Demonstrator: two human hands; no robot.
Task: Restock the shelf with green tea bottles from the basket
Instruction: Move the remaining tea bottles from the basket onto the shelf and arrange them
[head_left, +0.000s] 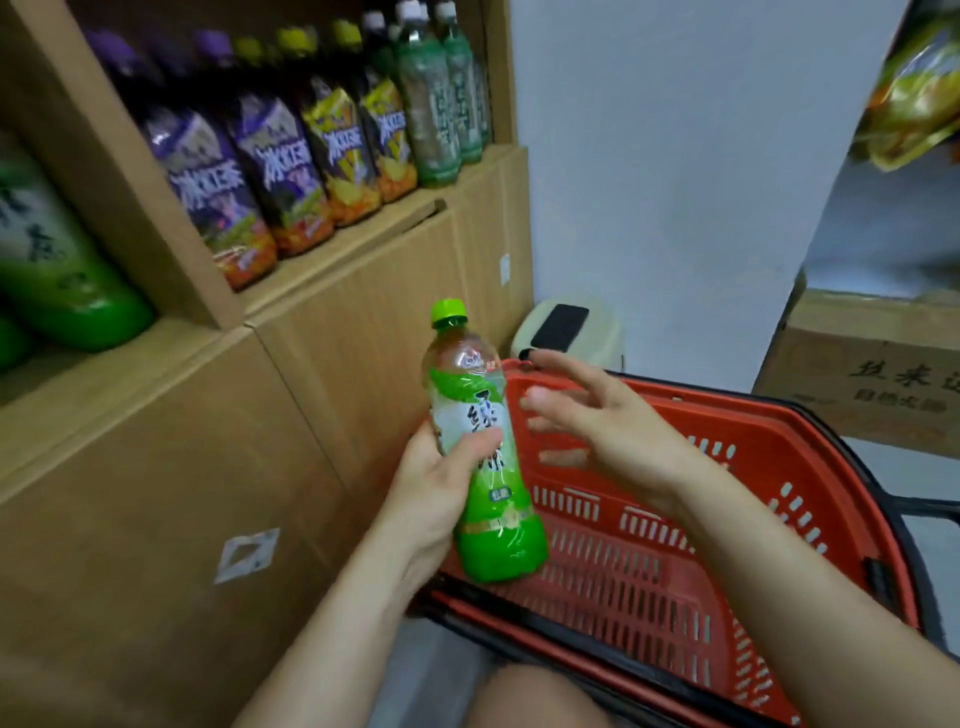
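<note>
My left hand (434, 486) grips a green tea bottle (480, 452) around its middle, upright with a slight tilt, green cap on top. It is held over the left end of the red basket (727, 519), whose visible inside holds no bottles. My right hand (587, 421) hovers just right of the bottle with fingers spread, not touching it. Green tea bottles (57, 270) stand on the cardboard shelf (291, 291) at the far left.
Purple and yellow iced tea bottles (270, 171) and dark green bottles (441, 98) fill the upper shelf compartment. A cream stool with a black phone (561, 327) stands behind the basket. A cardboard box (872, 374) sits at the right. My knee (530, 696) shows below.
</note>
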